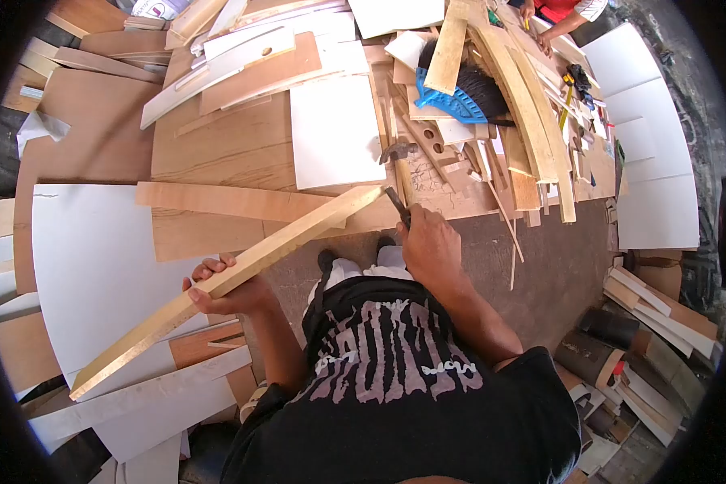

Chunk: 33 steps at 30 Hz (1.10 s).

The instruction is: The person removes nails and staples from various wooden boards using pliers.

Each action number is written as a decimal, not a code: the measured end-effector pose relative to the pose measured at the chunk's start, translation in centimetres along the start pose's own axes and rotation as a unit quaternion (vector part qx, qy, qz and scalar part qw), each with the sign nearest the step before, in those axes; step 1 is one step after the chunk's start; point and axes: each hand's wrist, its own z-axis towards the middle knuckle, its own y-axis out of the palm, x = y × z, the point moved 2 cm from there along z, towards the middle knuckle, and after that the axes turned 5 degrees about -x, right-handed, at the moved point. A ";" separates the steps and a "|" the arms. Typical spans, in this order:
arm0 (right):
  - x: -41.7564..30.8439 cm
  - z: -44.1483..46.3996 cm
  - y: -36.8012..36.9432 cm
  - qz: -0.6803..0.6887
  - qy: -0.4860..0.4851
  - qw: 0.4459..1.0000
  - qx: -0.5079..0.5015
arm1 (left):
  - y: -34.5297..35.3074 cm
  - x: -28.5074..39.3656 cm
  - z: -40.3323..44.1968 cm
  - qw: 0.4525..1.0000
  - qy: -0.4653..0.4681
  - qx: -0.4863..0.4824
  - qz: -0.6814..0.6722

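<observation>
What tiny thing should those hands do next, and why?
Probably ease the dark tool in the right hand against the end of the wooden bar: its tip is right by it, and the left hand grips the bar, which should steady it.

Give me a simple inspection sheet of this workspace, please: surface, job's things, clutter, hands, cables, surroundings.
Surface: plywood sheet, partly covered.
Job's things: long wood bar; slim dark tool near its far end.
Clutter: hammer, blue-and-black brush, many boards and strips.
Grip: left hand around the bar; right hand on the dark tool.
Cables: nothing seen.
Surroundings: another person, top right; large white panel at right.
</observation>
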 end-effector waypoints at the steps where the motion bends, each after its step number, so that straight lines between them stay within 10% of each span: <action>1: -0.6 -0.2 0.3 -0.021 -0.018 0.999 0.018 | -0.4 0.1 0.3 1.000 -0.001 0.001 0.000; 33: -2.8 -0.9 5.0 0.043 0.018 0.999 -0.004 | -3.0 0.8 3.2 0.997 -0.008 -0.056 -0.048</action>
